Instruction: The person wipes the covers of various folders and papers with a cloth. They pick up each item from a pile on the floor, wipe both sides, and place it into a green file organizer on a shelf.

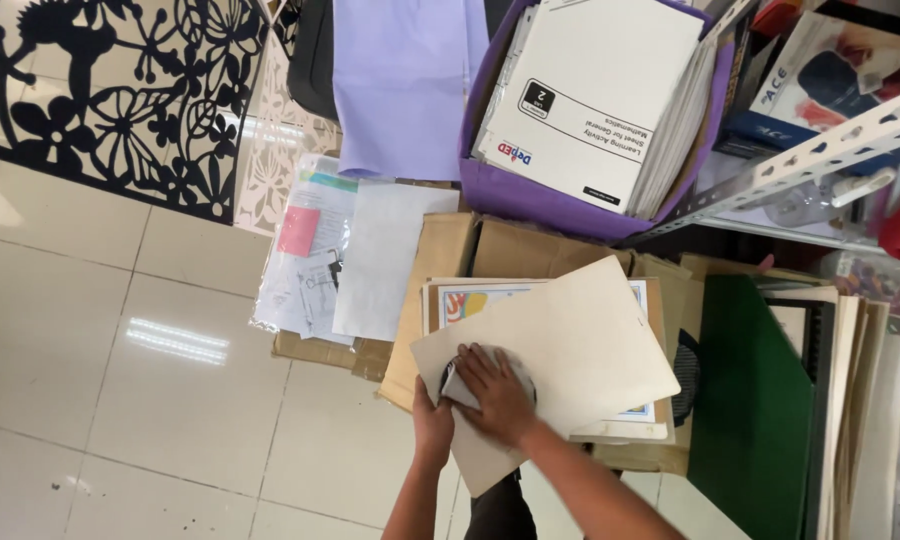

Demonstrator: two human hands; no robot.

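Note:
A cream folder (570, 340) lies tilted on top of a stack of framed papers and cardboard (450, 250). My left hand (432, 420) grips the folder's near left edge from below. A small grey cloth (457, 385) is on the folder's face, and my right hand (497, 397) presses down on it, fingers closed over it. Most of the cloth is hidden under that hand.
A purple bin (530, 195) full of white booklets stands behind the stack. Loose papers in plastic sleeves (315, 260) lie to the left on flattened cardboard. A green board (750, 410) and upright sheets stand at the right, below a white metal shelf (820, 150). A black floral grille (120, 90) stands at the far left above the tiled floor (120, 380).

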